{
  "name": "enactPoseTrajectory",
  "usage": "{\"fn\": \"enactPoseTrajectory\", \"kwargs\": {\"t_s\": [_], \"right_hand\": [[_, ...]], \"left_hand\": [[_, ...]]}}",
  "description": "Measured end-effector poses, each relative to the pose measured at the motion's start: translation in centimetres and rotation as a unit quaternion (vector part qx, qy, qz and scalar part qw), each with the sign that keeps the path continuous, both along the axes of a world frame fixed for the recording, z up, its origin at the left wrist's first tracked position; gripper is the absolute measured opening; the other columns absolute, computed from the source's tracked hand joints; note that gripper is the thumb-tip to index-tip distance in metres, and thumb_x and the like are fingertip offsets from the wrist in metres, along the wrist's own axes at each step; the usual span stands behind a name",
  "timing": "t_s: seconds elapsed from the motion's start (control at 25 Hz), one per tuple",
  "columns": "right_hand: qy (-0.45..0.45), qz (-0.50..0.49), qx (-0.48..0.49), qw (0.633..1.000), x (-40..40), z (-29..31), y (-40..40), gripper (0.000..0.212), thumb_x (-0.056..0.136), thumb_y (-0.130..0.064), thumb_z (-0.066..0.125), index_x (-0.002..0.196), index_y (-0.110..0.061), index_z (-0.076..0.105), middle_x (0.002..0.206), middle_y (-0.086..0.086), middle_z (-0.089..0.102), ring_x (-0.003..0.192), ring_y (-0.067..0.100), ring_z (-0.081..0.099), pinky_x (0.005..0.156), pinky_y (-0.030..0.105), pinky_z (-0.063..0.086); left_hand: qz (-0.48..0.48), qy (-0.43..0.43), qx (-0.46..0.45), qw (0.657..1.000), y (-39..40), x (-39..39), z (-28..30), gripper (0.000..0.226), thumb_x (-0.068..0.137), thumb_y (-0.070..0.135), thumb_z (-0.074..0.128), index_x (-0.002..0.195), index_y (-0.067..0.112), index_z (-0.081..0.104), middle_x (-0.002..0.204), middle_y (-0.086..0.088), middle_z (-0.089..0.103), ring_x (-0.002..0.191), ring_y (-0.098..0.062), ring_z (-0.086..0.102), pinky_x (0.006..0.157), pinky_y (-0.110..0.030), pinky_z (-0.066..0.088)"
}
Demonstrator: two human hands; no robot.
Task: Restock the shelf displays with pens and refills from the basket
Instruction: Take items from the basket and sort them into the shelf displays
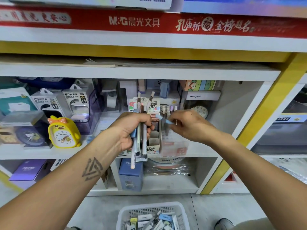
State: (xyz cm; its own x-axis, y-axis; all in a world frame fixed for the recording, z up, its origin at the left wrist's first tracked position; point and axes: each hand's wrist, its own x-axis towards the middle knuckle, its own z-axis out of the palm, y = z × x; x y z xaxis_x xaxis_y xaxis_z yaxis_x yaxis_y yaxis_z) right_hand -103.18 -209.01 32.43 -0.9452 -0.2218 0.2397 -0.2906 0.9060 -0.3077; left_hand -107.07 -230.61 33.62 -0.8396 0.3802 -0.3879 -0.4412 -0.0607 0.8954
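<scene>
Left hand (132, 128) grips a fistful of pens (140, 138) upright; right hand (186, 125) pinches one blue pen (163, 119) beside them; basket (152, 213) on the floor below.

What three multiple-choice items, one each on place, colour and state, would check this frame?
1. Where is the basket?
A. on the floor below the shelf
B. on the top shelf
C. in the left hand

2. What colour is the duck clock?
A. red
B. yellow
C. green

3. What is the left hand doing?
A. resting open on the shelf
B. gripping a bundle of pens
C. holding the clock

Key: 1 A, the basket sits on the grey floor at the bottom edge. 2 B, its body is yellow with an orange bow. 3 B, fingers are curled round the pens, while the right hand pinches a blue pen.
</scene>
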Motion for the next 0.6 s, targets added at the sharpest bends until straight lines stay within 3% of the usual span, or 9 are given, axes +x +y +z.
{"fn": "enactPoseTrajectory", "kwargs": {"t_s": [0.12, 0.2, 0.32, 0.48, 0.6], "right_hand": [[-0.004, -0.132, -0.134, 0.982, -0.1, -0.1, 1.7, 0.071, 0.091, -0.016, 0.068, 0.144, -0.038, 0.027, 0.074, -0.003, 0.067, 0.074, 0.017, 0.067, 0.071, 0.038, 0.056], [0.003, -0.153, -0.164, 0.975, -0.1, -0.3, 2.6, 0.086, 0.089, -0.011, 0.068, 0.148, -0.046, 0.015, 0.067, 0.002, 0.069, 0.068, 0.014, 0.07, 0.07, 0.04, 0.059], [0.044, -0.158, -0.142, 0.976, -0.7, -0.9, 3.4, 0.058, 0.093, -0.012, 0.065, 0.14, -0.03, 0.036, 0.069, 0.001, 0.066, 0.07, 0.02, 0.07, 0.074, 0.047, 0.059], [0.153, -0.172, -0.126, 0.965, -1.5, -1.3, 3.5, 0.016, 0.097, -0.015, 0.062, 0.112, -0.012, 0.067, 0.077, 0.004, 0.069, 0.075, 0.025, 0.068, 0.07, 0.04, 0.058], [0.186, -0.163, -0.066, 0.967, -1.8, -1.4, 3.2, 0.012, 0.097, -0.015, 0.062, 0.1, -0.008, 0.07, 0.078, 0.009, 0.07, 0.075, 0.032, 0.066, 0.065, 0.039, 0.054]], "left_hand": [[-0.004, -0.001, -0.008, 1.0, 0.4, 0.3, -0.1, 0.012, 0.073, -0.01, 0.055, 0.078, -0.003, 0.063, 0.069, -0.019, 0.063, 0.046, -0.019, 0.054, 0.043, -0.023, 0.048], [-0.015, 0.002, -0.016, 1.0, 0.8, 0.5, -0.2, 0.013, 0.073, -0.009, 0.055, 0.079, -0.003, 0.064, 0.071, -0.019, 0.063, 0.048, -0.019, 0.054, 0.044, -0.023, 0.048], [-0.023, 0.006, -0.025, 0.999, 1.3, 0.8, -0.5, 0.019, 0.074, -0.009, 0.055, 0.09, -0.006, 0.065, 0.071, -0.019, 0.062, 0.048, -0.02, 0.054, 0.046, -0.023, 0.048], [-0.029, -0.001, -0.024, 0.999, 1.9, 1.2, -0.8, 0.018, 0.076, -0.011, 0.053, 0.09, -0.005, 0.064, 0.071, -0.022, 0.062, 0.046, -0.021, 0.053, 0.045, -0.023, 0.049], [-0.039, -0.004, -0.023, 0.999, 2.1, 1.3, -0.9, 0.015, 0.076, -0.011, 0.053, 0.083, -0.002, 0.062, 0.071, -0.022, 0.062, 0.048, -0.022, 0.053, 0.046, -0.023, 0.049]]}}
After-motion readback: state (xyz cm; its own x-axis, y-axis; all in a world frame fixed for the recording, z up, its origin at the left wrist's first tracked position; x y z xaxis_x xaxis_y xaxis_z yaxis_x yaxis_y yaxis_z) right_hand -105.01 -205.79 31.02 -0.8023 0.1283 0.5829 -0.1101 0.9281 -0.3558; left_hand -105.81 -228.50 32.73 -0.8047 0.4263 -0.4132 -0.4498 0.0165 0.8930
